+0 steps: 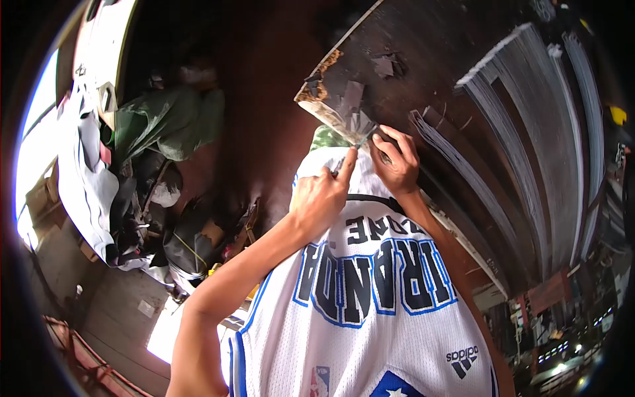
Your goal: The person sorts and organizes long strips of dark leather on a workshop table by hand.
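My left hand (323, 197) is closed at the near corner of a dark table, its index finger stretched toward the edge. A small dark item shows between its fingers, too hidden to name. Close beside it, my right hand (397, 161) has thumb and fingers pinched on a thin dark strip (366, 137) at the table edge. The fingertips of both hands nearly meet there. Small dark cut pieces (353, 96) lie on the tabletop just beyond the hands, and more scraps (386, 65) lie farther in.
The dark table (430, 73) has a worn, chipped corner. Long grey strips (529, 112) lie in bundles across its right side. At left are a green plastic bag (173, 119), white cloth (89, 178) and cluttered items on the floor. Something yellow (618, 116) sits at far right.
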Available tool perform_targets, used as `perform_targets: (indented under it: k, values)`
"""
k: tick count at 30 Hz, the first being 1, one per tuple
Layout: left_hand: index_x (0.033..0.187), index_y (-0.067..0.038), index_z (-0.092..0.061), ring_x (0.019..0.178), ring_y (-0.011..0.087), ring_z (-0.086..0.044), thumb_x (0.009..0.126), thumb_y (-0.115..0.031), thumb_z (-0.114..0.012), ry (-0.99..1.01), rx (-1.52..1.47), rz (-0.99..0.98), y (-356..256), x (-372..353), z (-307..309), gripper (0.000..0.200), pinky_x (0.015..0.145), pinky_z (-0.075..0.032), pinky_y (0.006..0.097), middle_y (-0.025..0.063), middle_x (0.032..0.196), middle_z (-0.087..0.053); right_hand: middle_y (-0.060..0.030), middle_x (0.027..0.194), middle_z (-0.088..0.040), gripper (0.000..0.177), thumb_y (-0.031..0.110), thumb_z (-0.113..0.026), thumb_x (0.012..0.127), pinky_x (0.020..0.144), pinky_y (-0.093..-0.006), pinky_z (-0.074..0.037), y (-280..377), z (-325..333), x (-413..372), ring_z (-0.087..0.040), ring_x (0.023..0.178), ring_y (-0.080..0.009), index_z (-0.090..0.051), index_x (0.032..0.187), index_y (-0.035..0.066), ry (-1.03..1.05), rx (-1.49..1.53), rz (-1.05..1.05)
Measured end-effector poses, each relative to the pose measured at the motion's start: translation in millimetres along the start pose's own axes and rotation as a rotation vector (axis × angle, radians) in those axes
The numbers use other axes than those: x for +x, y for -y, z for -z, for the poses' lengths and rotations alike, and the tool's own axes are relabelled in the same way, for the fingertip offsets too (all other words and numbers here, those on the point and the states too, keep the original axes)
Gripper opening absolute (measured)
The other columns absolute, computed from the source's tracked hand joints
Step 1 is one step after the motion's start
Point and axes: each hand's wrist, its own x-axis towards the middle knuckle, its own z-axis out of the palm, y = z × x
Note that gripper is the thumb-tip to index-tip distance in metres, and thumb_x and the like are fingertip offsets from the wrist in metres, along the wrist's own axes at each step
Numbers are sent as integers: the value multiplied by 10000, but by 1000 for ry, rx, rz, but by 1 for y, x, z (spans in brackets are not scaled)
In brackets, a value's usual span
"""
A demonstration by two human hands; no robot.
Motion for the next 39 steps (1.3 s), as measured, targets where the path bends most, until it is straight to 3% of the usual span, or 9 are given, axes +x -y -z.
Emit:
perform_targets:
  k: [8, 13, 19, 32, 39]
  values:
    - [1486, -234, -423, 493, 305, -618, 918, -196, -630, -249, -142, -68, 33, -1, -43, 605, 451, -516, 415, 150, 706, -631, -99, 1036, -678, 197, 9, -788, 732, 788, -353, -534, -11, -5, -2, -656, 902, -281, -712, 905, 61, -11, -31, 13]
    - [1389, -199, -537, 579, 312, -653, 917, -185, -622, -220, -324, -45, 37, 10, -30, 479, 492, -510, 421, 152, 708, -660, -100, 1030, -672, 194, 17, -786, 736, 783, -356, -527, -17, -4, -4, -654, 900, -281, -717, 914, 54, -18, -17, 8]
    - [1363, -181, -554, 554, 325, -650, 909, -174, -617, -270, -228, -71, 27, 10, -20, 458, 487, -517, 422, 149, 709, -670, -95, 1026, -675, 197, 11, -786, 733, 781, -351, -528, -17, -6, -3, -657, 889, -276, -720, 914, 54, -30, -18, 16]
    - [1409, -172, -485, 555, 338, -667, 931, -183, -593, -105, -46, -7, 3, 1, -3, 490, 471, -520, 426, 198, 728, -663, -98, 1068, -697, 174, 18, -790, 734, 789, -352, -533, -14, -5, -2, -657, 911, -282, -703, 881, 54, -30, -39, 17]
    - [1524, -209, -340, 581, 371, -671, 925, -168, -571, 8, -8, 47, 2, -3, -15, 643, 502, -537, 448, 261, 803, -657, -94, 1076, -716, 190, -7, -799, 710, 796, -341, -535, -9, -6, -3, -665, 909, -273, -720, 872, 52, -27, -40, 9]
